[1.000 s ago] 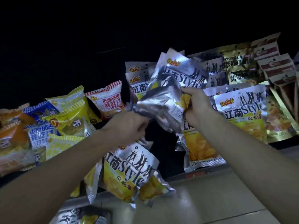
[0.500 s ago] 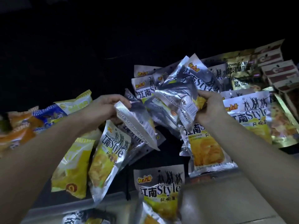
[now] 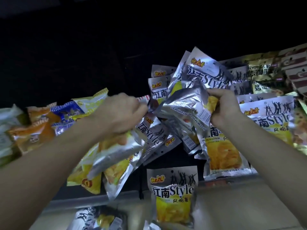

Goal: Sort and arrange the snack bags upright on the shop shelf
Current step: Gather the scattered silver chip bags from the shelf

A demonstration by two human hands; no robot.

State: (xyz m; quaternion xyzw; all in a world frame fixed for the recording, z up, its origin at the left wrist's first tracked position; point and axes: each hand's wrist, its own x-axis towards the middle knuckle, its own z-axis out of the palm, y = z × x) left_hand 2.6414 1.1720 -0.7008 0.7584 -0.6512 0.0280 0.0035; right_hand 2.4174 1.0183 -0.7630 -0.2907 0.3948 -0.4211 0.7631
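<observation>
My right hand [image 3: 222, 106] grips a fanned bunch of silver and yellow "Style" snack bags [image 3: 191, 103], some showing their silver backs with a barcode. My left hand [image 3: 119, 112] has its fingers curled on the left corner of one of those silver bags and sits over loose "Style" bags [image 3: 126, 146] lying tilted beneath it. One "Style" bag [image 3: 173, 191] hangs at the shelf's front edge [image 3: 224, 181], facing me. More "Style" bags [image 3: 269, 120] stand upright to the right.
Orange, blue and yellow snack packs [image 3: 39, 130] crowd the left part of the shelf. Gold and brown packets [image 3: 272, 75] stand at the back right. Another silver bag [image 3: 98, 218] lies lower down at the bottom. The shelf's back is dark.
My left hand has come back to the right, from holding a silver bag apart to gripping the corner of the bunch. My right hand keeps its hold. The camera has tilted slightly.
</observation>
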